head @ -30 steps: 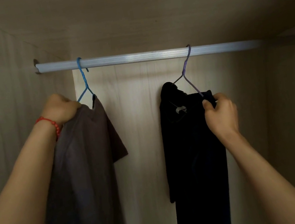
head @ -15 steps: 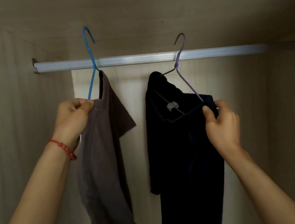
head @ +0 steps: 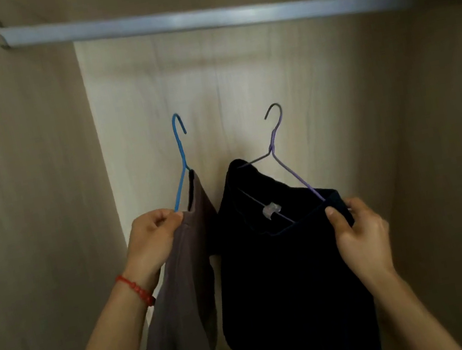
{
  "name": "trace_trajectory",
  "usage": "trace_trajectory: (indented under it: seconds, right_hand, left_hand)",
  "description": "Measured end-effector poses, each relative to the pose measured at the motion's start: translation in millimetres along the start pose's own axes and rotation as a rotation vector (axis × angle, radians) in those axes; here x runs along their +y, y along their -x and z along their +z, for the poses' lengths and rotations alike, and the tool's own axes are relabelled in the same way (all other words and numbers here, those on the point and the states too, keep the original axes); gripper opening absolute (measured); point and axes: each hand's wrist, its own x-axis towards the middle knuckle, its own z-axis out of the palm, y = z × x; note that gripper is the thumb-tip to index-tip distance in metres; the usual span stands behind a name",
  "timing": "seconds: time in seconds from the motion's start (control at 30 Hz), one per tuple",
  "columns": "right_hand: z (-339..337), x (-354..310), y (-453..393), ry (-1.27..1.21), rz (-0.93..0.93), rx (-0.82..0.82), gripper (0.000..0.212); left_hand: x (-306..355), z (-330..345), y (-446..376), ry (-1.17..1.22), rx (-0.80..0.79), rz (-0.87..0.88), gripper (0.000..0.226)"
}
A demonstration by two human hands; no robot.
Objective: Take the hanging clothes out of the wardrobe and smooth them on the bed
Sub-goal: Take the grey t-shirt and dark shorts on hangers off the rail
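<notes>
While both hooks hang free well below the wardrobe rail [head: 196,22], the blue hanger [head: 180,165] with its brown shirt [head: 182,291] is gripped by the left hand [head: 150,240], and the purple hanger [head: 289,161] with its black garment [head: 289,288] is pinched at the shoulder by the right hand [head: 360,232], so both can be carried out together.

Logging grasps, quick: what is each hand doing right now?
Left hand: grips the grey shirt on its blue hanger.
Right hand: pinches the black garment.

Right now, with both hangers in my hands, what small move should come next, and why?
Probably draw both hands back out of the wardrobe. The blue hanger and purple hanger hang below the rail, hooks free, and the left hand and right hand grip the brown shirt and black shirt.
</notes>
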Motion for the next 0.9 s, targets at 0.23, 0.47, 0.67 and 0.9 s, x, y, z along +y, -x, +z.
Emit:
trace_trajectory:
  seconds: [0.23,0.47,0.67,0.9]
  right_hand:
    - [-16.1,47.1,73.9,0.115,0.115,-0.108,0.009]
    - [-51.8,64.2,134.2,0.253,0.193,-0.068,0.009]
    - [-85.0,50.4,181.6,0.399,0.299,0.207,0.008]
    - [-95.3,-8.0,257.6,0.535,0.339,0.47,0.01]
  left_hand:
    - [-56.4,37.6,59.9,-0.029,-0.128,-0.148,0.026]
    - [-86.7,71.3,91.2,0.031,-0.292,-0.192,0.022]
    - [-112.3,108.0,104.3,0.156,-0.57,-0.232,0.025]
    - [-107.2,118.9,155.6,0.296,-0.885,-0.237,0.024]
